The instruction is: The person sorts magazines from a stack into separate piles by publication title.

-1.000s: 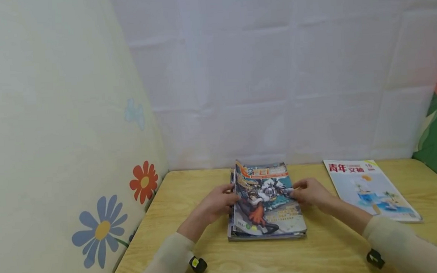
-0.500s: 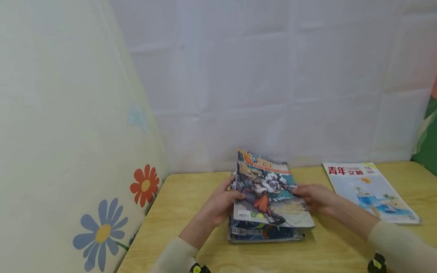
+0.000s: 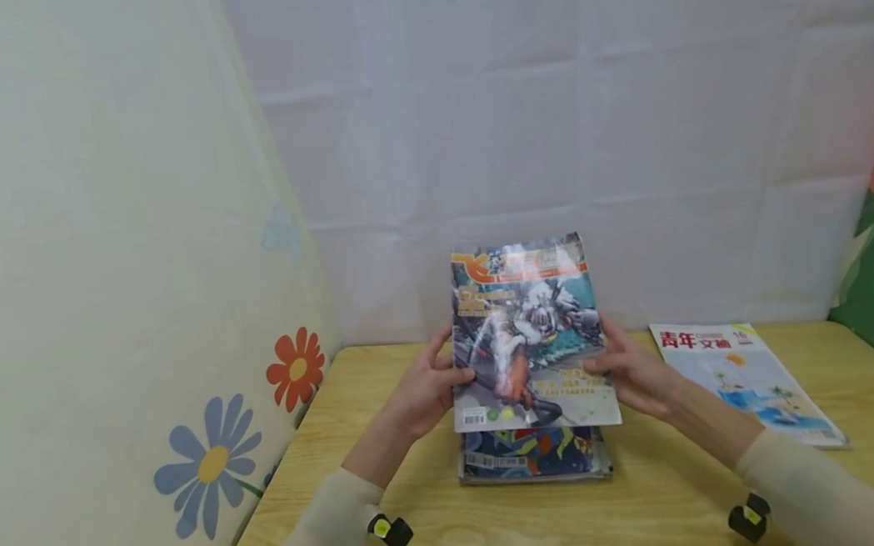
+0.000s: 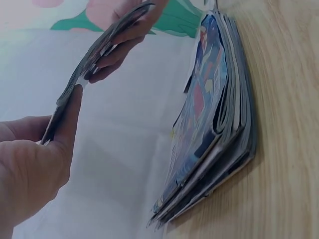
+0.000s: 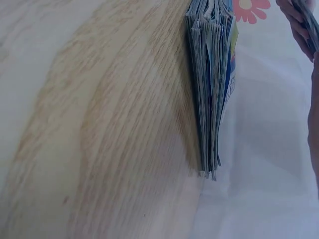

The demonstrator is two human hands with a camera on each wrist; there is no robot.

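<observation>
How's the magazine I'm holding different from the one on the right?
The held magazine is raised above the magazine stack; the Youth Digest magazine lies flat on the table. The held magazine's cover pictures figures; the Youth Digest magazine's, palm trees. Both show their covers.

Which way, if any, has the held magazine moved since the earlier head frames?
Yes: the held magazine rose, its top now well above the far edge of the table, clear of the stack.

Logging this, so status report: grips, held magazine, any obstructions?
Left grip, right grip: both holding magazine. Magazine clear above stack. Nothing visibly in its way.
</observation>
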